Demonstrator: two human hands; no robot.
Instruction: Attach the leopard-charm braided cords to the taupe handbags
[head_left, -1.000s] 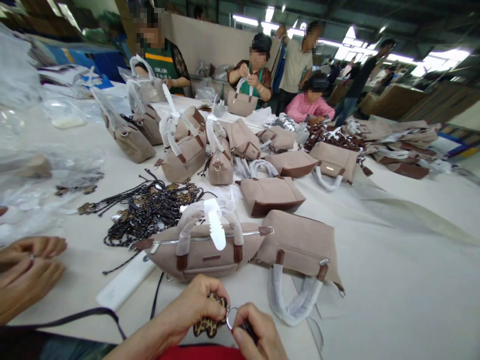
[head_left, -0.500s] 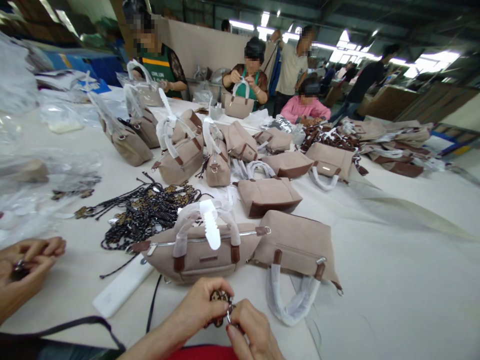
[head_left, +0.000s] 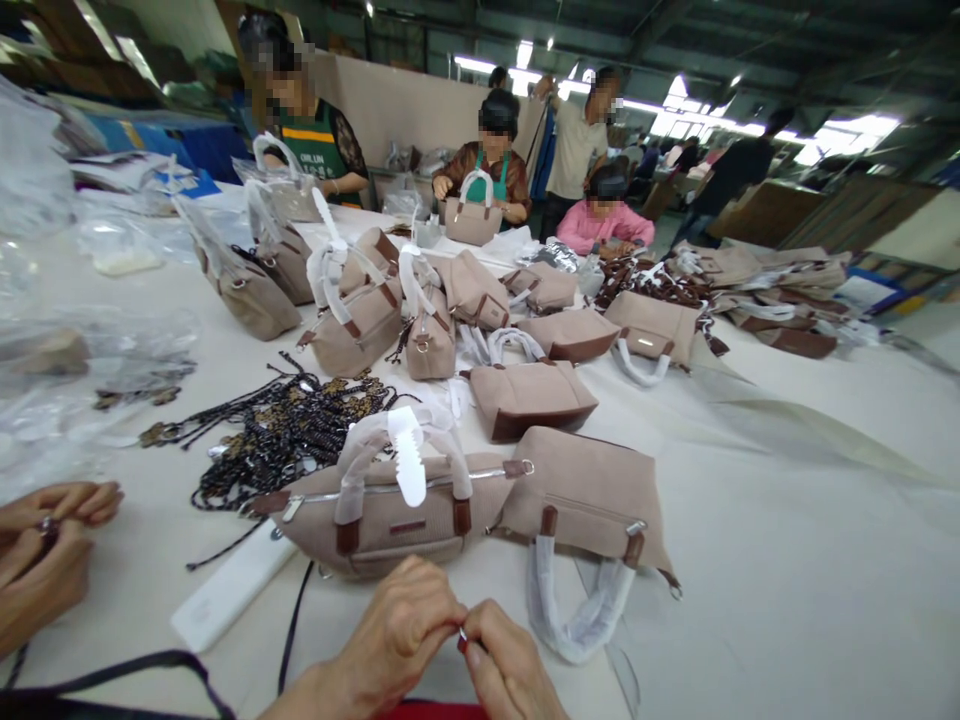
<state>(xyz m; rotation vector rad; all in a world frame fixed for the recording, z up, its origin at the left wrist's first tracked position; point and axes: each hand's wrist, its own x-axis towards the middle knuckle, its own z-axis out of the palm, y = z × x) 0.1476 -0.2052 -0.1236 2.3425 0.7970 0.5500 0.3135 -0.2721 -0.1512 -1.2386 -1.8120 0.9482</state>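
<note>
My left hand [head_left: 401,632] is closed low in the middle of the view, its fingertips meeting those of my right hand [head_left: 510,665]. Between them shows a tiny glint of a metal clasp [head_left: 463,634], part of a small bag charm that is mostly hidden by the fingers. My right hand pinches at this clasp with thumb and finger. Just beyond the hands lies a beige handbag [head_left: 431,540] with brown tabs, film-wrapped handles and a white plastic strip [head_left: 407,455]. Another beige handbag [head_left: 592,480] rests to the right, its wrapped handles toward me.
A co-worker's hands [head_left: 52,555] hold a small metal piece at the left edge. A heap of black braided cords with patterned charms [head_left: 277,440] lies beside a white flat box [head_left: 232,585]. Several beige bags [head_left: 536,395] stand farther back, with people seated and standing behind.
The patterned charm, visible in my left hand before, is now hidden behind the fingers. My fingertips have come together at the clasp. The view has shifted slightly; a co-worker opposite has lowered a bag.
</note>
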